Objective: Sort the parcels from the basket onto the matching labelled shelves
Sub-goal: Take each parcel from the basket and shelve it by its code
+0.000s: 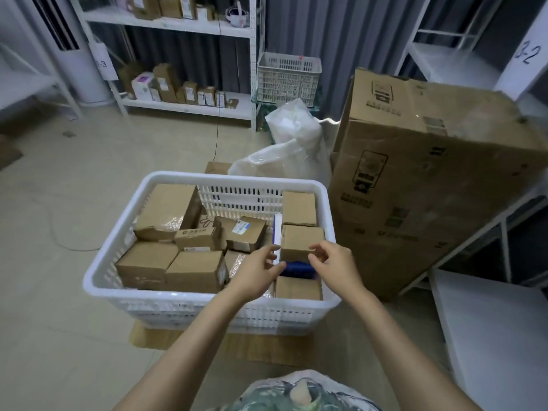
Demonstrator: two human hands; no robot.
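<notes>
A white plastic basket (98, 280) stands on the floor in front of me, filled with several brown cardboard parcels. Both my hands reach into its right side. My left hand (256, 272) and my right hand (333, 266) flank a small brown parcel (301, 240) that stands on a blue item (298, 269). Their fingers are loosely curled at the parcel's lower corners; a firm grip is not visible. Another parcel (298, 207) sits behind it and one more (298, 287) in front of it.
A large worn cardboard box (421, 185) leans to the right of the basket. A white shelf rack (189, 105) holding small parcels, tagged 3-3, stands at the back. Another rack tagged 3-2 (525, 54) is at right. Plastic bags (290, 149) and a second crate (289, 75) lie behind.
</notes>
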